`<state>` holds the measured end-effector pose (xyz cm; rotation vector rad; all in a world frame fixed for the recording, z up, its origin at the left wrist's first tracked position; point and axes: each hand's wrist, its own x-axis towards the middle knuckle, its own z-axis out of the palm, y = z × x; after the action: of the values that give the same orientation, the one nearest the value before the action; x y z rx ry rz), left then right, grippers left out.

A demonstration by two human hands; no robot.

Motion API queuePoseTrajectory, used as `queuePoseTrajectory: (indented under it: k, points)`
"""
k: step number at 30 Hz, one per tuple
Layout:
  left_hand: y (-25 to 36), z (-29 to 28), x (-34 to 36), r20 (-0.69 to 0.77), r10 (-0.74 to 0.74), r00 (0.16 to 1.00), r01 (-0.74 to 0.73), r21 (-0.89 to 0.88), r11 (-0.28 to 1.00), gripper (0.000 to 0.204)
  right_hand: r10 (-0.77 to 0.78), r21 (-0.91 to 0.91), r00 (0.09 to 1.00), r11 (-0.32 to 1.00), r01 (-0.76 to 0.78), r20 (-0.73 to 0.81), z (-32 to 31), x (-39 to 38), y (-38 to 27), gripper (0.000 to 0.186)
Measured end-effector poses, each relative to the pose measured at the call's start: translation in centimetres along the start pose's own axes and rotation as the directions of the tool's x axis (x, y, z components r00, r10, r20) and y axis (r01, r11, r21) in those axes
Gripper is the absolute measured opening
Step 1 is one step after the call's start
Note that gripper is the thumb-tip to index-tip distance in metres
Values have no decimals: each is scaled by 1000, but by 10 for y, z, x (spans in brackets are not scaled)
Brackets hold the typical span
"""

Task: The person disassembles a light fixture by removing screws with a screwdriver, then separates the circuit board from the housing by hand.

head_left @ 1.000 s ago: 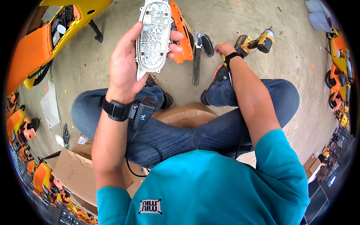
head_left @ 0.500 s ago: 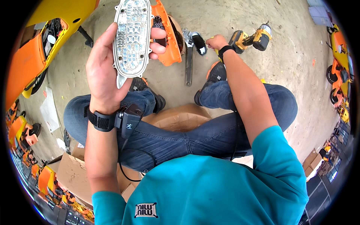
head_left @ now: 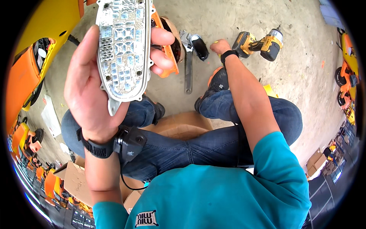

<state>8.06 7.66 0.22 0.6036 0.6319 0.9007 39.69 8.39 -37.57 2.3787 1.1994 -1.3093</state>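
Observation:
My left hand (head_left: 89, 84) is closed around an oval LED lamp unit (head_left: 124, 45) with a clear lens and a silver rim with screw lugs. Its thumb presses one long edge and the fingertips curl over the other; the lamp's top runs out of the picture. Behind it, partly hidden, is an orange curved plastic cover (head_left: 169, 63). My right hand (head_left: 220, 46) reaches down near the floor with its fingers curled; a bit of yellow shows at them, too small to name. Left of that hand lies a black glossy oval piece (head_left: 199, 47), and to its right a yellow-black cordless drill (head_left: 267, 45).
An adjustable wrench (head_left: 188, 72) lies on the concrete floor between my feet. A cardboard box (head_left: 179, 126) is beneath my legs, with another box (head_left: 78, 181) at my left. A yellow-orange vehicle body (head_left: 28, 72) stands on the left; several more orange machines line both sides.
My left hand has brought the lamp closer to me and a little left, so it looks larger. My right hand stays low near the floor by the drill, its fingers still curled.

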Motion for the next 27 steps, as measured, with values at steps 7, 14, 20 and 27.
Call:
queuePoseTrajectory:
  k: [7, 14, 20, 27]
  points:
    - [4, -2, 16, 22, 9, 1000, -9, -13, 1000, 55, -50, -210, 996, 976, 63, 69, 1, -1, 8, 35]
    - [4, -5, 14, 150, 36, 988, -39, 20, 999, 52, -218, -106, 969, 973, 207, -116, -49, -10, 3, 23]
    - [-8, 16, 13, -63, 52, 997, -51, 16, 999, 52, -371, 575, 865, 646, 502, -338, -157, -140, -89, 25]
    - [-11, 4, -9, 179, 39, 983, -67, 151, 986, 51, -477, 468, 737, 571, 674, -480, -234, -308, -88, 40]
